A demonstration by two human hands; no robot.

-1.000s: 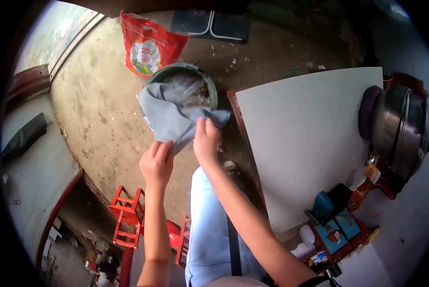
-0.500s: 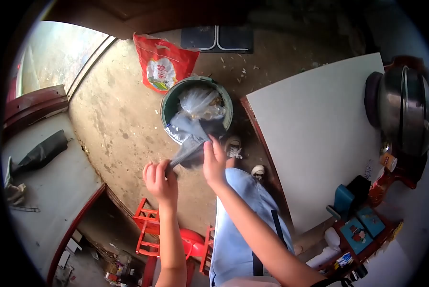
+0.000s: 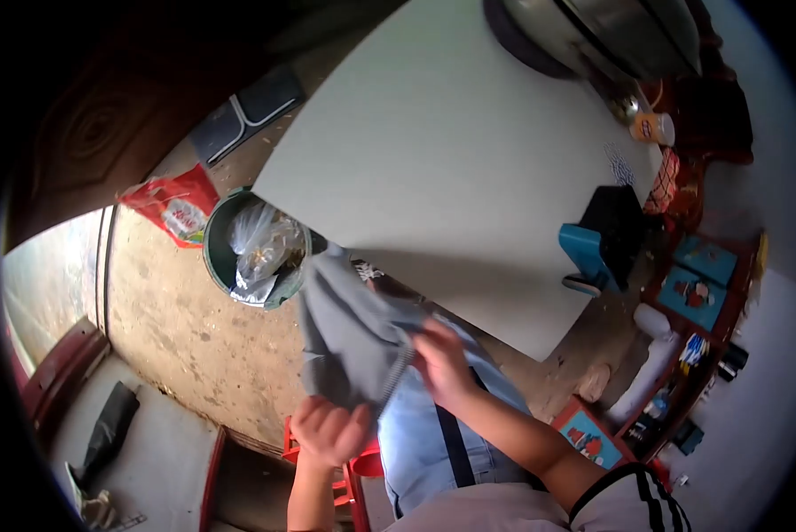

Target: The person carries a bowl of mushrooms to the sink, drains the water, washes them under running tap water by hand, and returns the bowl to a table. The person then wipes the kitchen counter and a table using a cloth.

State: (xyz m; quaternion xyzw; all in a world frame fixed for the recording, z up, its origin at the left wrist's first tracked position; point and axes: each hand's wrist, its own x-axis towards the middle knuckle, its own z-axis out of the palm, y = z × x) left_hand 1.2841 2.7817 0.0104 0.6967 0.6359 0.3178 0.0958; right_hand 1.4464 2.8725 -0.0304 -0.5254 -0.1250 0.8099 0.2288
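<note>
A grey cloth [image 3: 349, 319] with a ribbed edge, its exact kind unclear, hangs between my hands in front of my body. My left hand [image 3: 331, 430] is closed on its lower end, knuckles toward me. My right hand [image 3: 442, 362] grips the ribbed edge farther right, fingers partly hidden by the fabric. Beyond the cloth stands a green bin [image 3: 213, 248] with a clear plastic bag [image 3: 260, 244] and other refuse inside. The cloth's far end hangs just right of the bin's rim.
A white tabletop [image 3: 433, 133] extends right of the bin, bearing a large metal pot [image 3: 611, 35] and a teal-and-black object [image 3: 602, 244]. A red bag [image 3: 176, 208] leans by the bin. Red stools [image 3: 345, 488] stand below my left arm.
My view has turned to the right, toward the white table. Both hands have drawn the cloth back from above the bin toward my body, and it is spread wider between them.
</note>
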